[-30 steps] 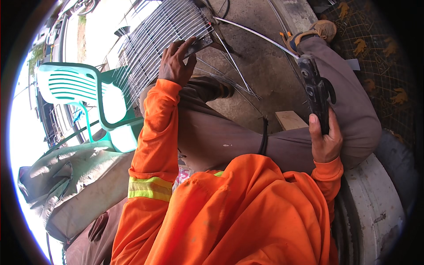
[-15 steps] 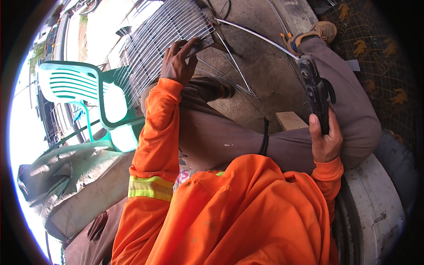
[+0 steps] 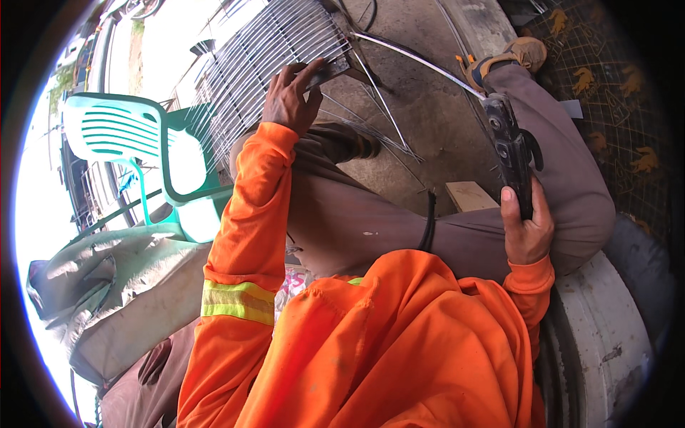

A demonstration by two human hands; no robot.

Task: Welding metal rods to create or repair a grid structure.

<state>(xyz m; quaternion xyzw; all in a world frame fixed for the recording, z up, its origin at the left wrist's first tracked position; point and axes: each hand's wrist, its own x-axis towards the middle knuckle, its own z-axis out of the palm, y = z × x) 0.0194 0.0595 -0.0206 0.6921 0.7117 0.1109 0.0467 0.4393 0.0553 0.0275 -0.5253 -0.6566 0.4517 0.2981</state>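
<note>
1. Black holder [image 3: 504, 139] is gripped in the right hand [image 3: 529, 232], fingers wrapped round it.
2. A pale rod [image 3: 421, 58] is clamped in its end, pointed toward the grille [image 3: 267, 53].
3. Dark block [image 3: 331, 70] at the grille's edge is touched by the left hand [image 3: 288, 100], fingers curved; can't really tell if it's gripped.
4. Green chair [image 3: 153, 105] is parked further left.

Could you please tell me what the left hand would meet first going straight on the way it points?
The left hand would probably meet the wire grid first; it already seems to touch the dark metal block at the grid's edge, though depth is unclear.
</note>
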